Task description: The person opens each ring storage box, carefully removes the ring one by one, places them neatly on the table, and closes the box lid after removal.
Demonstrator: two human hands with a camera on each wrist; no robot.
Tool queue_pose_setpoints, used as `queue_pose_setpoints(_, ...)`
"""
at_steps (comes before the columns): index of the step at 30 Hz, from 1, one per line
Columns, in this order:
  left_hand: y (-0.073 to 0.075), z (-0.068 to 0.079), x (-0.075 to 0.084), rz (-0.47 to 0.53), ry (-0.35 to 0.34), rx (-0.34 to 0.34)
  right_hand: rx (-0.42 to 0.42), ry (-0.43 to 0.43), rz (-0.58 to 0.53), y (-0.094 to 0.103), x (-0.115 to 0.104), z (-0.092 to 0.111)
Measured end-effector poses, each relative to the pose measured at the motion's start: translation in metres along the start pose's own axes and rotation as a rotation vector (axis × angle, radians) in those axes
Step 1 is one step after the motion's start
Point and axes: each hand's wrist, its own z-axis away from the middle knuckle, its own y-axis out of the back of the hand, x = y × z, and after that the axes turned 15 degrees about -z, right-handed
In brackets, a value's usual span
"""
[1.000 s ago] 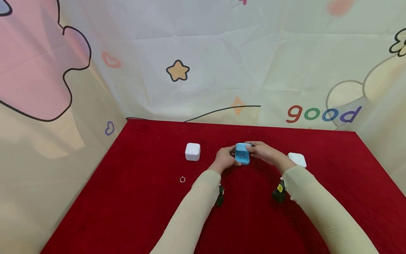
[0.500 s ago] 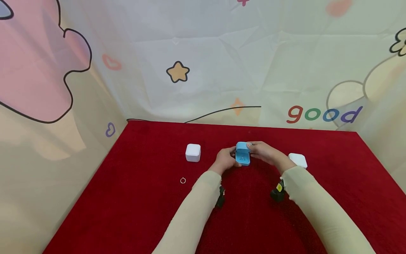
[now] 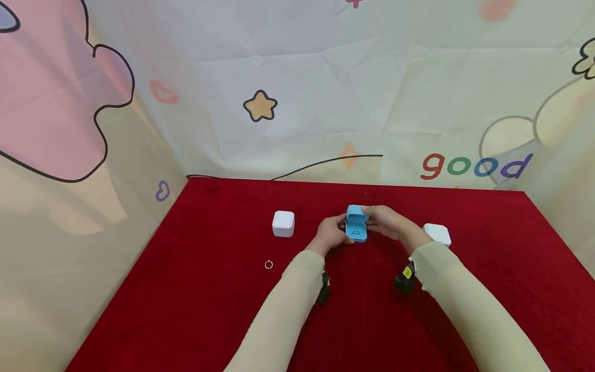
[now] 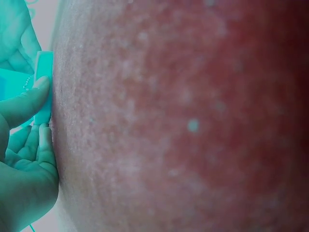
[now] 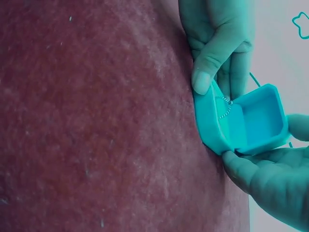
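Note:
A light blue ring box (image 3: pixel 356 232) stands on the red cloth with its lid raised. Inside its base sits a ring (image 5: pixel 226 109) with a beaded band, partly sunk in the insert. My left hand (image 3: pixel 329 233) grips the base from the left, its thumb pressing the front side in the wrist views. From the right, my right hand (image 3: pixel 387 221) holds the raised lid (image 5: pixel 263 118) between thumb and fingers, with a fingertip at the hinge side. Another ring (image 3: pixel 268 264) lies on the cloth left of my left forearm.
A white box (image 3: pixel 283 223), shut, stands left of my left hand. A second white box (image 3: pixel 437 234) is partly covered by my right forearm. Red cloth (image 3: pixel 209 310) covers the table, and a printed curtain (image 3: pixel 316 103) hangs behind its far edge.
The blue box's lid has tipped slightly further up and back under my right hand, and the ring inside shows more plainly. My left hand has stayed on the base.

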Motion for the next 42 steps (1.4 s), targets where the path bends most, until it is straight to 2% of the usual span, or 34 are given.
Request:
queue_pose_setpoints(9,-0.001,-0.001,-0.001,0.011,-0.004,-0.010,0.016,0.081,-0.024,0.003,0.012,0.003)
queue_pose_setpoints(15,-0.002,-0.003,-0.002,0.008,-0.014,-0.008,0.030,0.092,-0.038,0.002,0.016,0.002)
queue_pose_setpoints(28,-0.001,-0.002,-0.002,0.005,-0.012,-0.008,0.213,0.160,-0.120,-0.003,0.016,0.020)
queue_pose_setpoints(35,0.000,-0.002,-0.002,0.023,-0.021,-0.013,0.316,0.186,-0.096,-0.005,0.020,0.027)
queue_pose_setpoints(42,-0.001,-0.002,-0.002,0.030,-0.013,-0.016,0.334,0.225,-0.092,-0.002,0.025,0.036)
